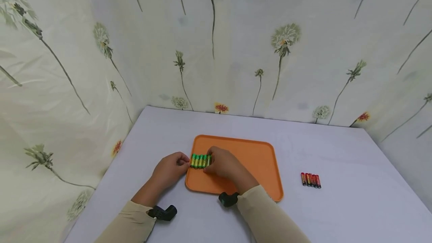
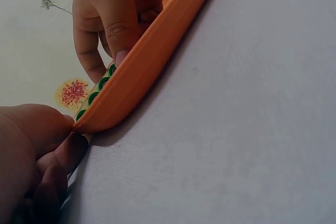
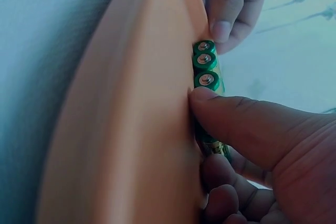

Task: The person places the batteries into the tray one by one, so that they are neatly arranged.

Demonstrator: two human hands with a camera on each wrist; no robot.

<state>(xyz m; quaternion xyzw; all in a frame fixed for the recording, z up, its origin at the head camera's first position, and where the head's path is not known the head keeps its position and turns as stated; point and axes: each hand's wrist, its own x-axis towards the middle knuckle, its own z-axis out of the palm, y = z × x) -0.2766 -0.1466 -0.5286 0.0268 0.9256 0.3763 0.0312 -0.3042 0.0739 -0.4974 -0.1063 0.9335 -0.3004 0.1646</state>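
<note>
A row of several green-and-gold batteries [image 1: 199, 161] lies side by side near the left edge of an orange tray [image 1: 251, 156]. My right hand [image 1: 224, 163] reaches over the tray and grips the right end of that row; in the right wrist view its thumb [image 3: 236, 116] lies across the batteries, with curled fingers at their far side. At the tray's left rim, my left hand [image 1: 171, 168] pinches the edge between thumb and finger, close beside the first battery. Green battery ends [image 2: 94, 97] peek over the rim in the left wrist view; the right hand covers part of the row.
Several red batteries [image 1: 311, 180] stand in a row on the white table [image 1: 341, 153], right of the tray. A flower-printed curtain [image 1: 236, 48] rises behind the table and along its sides. Each wrist wears a black camera strap.
</note>
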